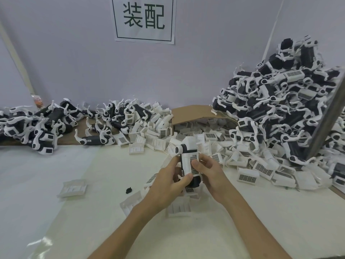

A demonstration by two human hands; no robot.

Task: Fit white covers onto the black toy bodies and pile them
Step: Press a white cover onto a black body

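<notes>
Scanning from 9 o'clock: low heap of toy bodies (37,126) along the worktop's far left edge, mostly black backs showing, white legs sticking out.

Nearer, at 8 o'clock, one loose cover (72,188) lies hollow side up on the worktop (93,212). A small black scrap (128,190) lies just right of it.

Centre: left hand (168,184) grips the lower end of the black toy body (195,182), held upright, thumb on the bottom edge of the white cover (187,161). Right hand (211,172) is wrapped round the other side, thumb pressing the cover's grid patch. Cover looks seated or nearly so; can't tell if it has clicked home.

Handling, as a judgement: light, hollow hard plastic; cover is a thin shell, stiff but likely to flex or crack at its clips. Best held by the body's flanks, pressing on the flat of the cover and keeping off the thin legs.

At 12 o'clock, spare covers (158,128) spill from a cardboard box (194,111) lying on its side.

At 2 o'clock, tall finished pile (280,109) against the wall.

Writing: wall sign (143,17) at 12 o'clock reads "装配". Stickers on the bodies too small to read.
</notes>
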